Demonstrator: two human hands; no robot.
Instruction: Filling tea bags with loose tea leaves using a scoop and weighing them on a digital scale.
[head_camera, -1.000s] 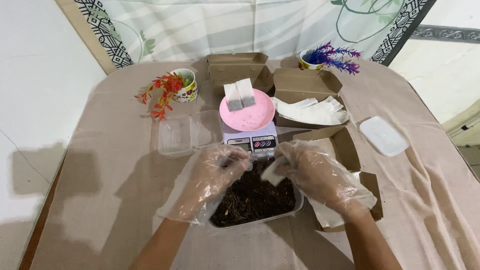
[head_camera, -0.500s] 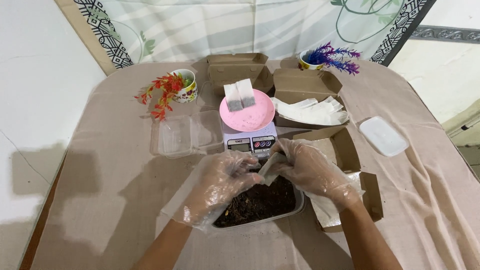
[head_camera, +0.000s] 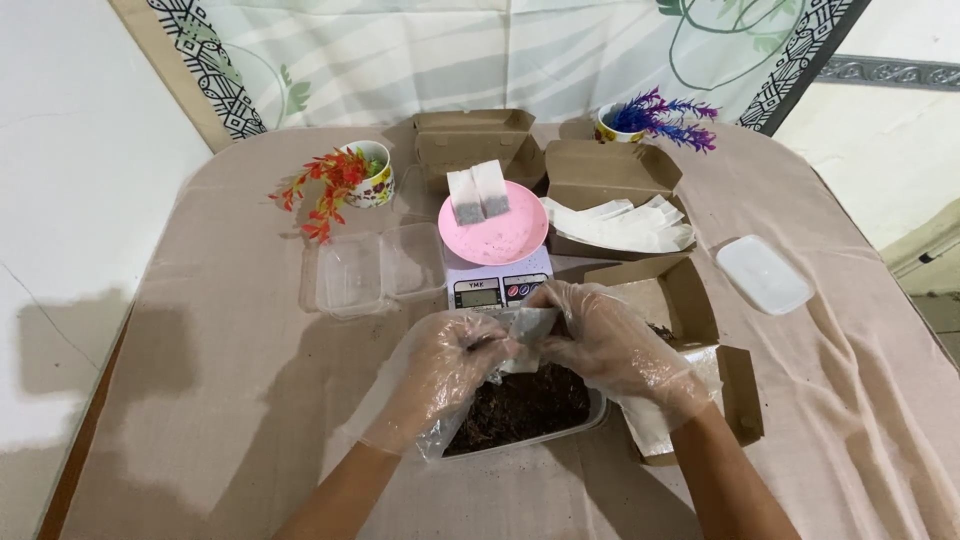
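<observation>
Both my hands wear thin clear plastic gloves. My left hand and my right hand meet over a clear tub of dark loose material and together hold a small white paper sachet between the fingertips. Just behind them stands a small white kitchen scale carrying a pink plate with two filled white sachets on it.
An open brown box of flat white sachets sits right of the scale, another open brown box by my right hand. Empty clear tubs lie left. A white lid, two cups with artificial plants, beige cloth.
My hands have risen from the dark material and come together, both now pinching the white sachet above the tub, closer to the scale.
</observation>
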